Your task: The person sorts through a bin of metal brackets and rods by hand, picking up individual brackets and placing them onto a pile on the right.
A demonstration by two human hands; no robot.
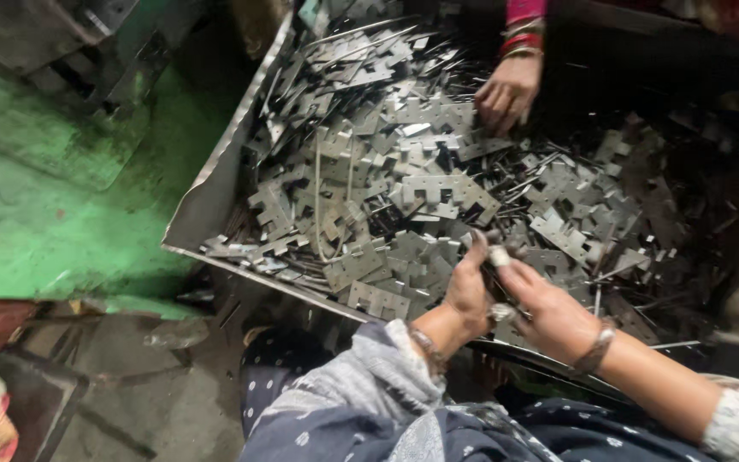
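The left hand (470,289) and right hand (549,312) meet at the near edge of a large metal tray (215,192), fingers pinched together around small metal pieces (498,257) held between them; exactly what the fingers grip is hard to tell. Just beyond the hands the tray is heaped with flat, notched hinge plates (404,188) and thin metal pins (344,184), tangled and overlapping so that no plate lies free. Farther across the heap, well apart from the hands, another person's hand (506,90) with red bangles (522,41) rests on the plates, fingers curled down. To the left of the hands, past the tray's raised side, lies a green painted surface (53,222).
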